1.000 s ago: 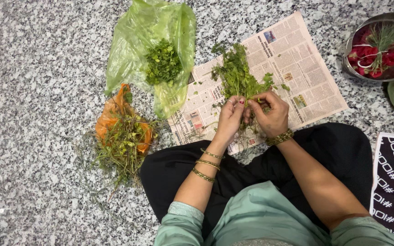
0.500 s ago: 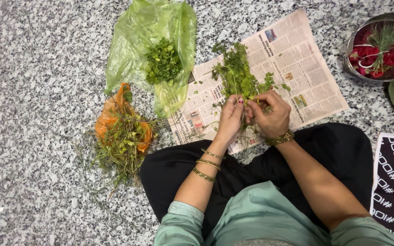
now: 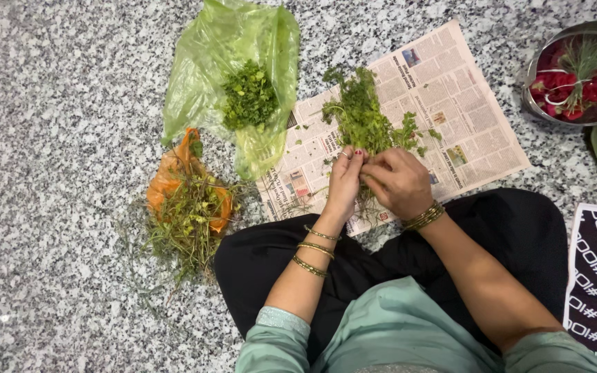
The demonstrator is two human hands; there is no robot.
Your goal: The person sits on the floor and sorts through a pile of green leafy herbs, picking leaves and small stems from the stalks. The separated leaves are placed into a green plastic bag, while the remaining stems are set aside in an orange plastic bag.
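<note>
A bunch of leafy green herbs (image 3: 364,117) is lying on an open sheet of newspaper (image 3: 450,103), its bushy tops fanning toward twelve o'clock and its thin stems trailing toward six o'clock. The stem end is sitting pinched between the fingers of two hands meeting over it, while a few loose sprigs are lying just beside it at three o'clock.

I am seeing the herb bunch (image 3: 366,117) lying on the newspaper (image 3: 450,110). Left of the newspaper, a plastic bag (image 3: 209,62) is holding picked leaves (image 3: 249,102); nearer me, stems (image 3: 186,224) are lying. Right of the newspaper, a bowl (image 3: 540,103) is sitting.
</note>
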